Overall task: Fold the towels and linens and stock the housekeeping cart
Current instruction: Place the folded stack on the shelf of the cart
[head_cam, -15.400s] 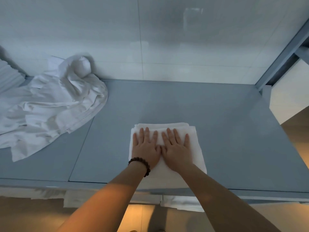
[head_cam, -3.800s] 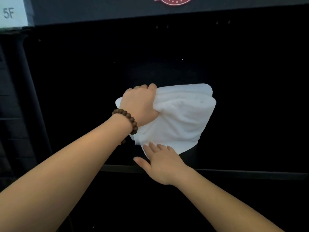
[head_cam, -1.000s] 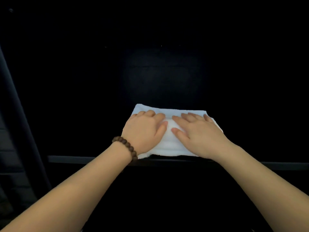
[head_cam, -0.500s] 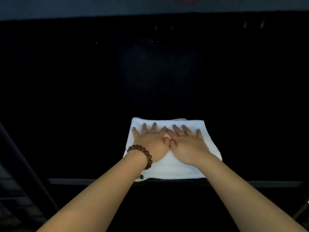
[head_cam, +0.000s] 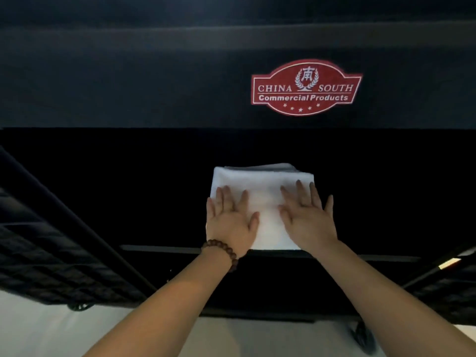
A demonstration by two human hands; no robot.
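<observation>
Folded towel (head_cam: 262, 202) on the cart shelf (head_cam: 159, 249), directly under your fingers (head_cam: 300, 191); its far edge lies just beyond them. Your left hand (head_cam: 229, 222) and right hand (head_cam: 307, 220) press flat, fingers spread, equally near. Long axis probably runs left-right.

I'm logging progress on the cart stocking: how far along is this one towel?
Done: the folded towel lies on the dark cart shelf, below the red logo. In hand: the left hand and right hand lie flat on it, fingers spread, pressing it down. Left: lifting both hands off. No other linens show in this view, so what remains to stock cannot be told.
</observation>
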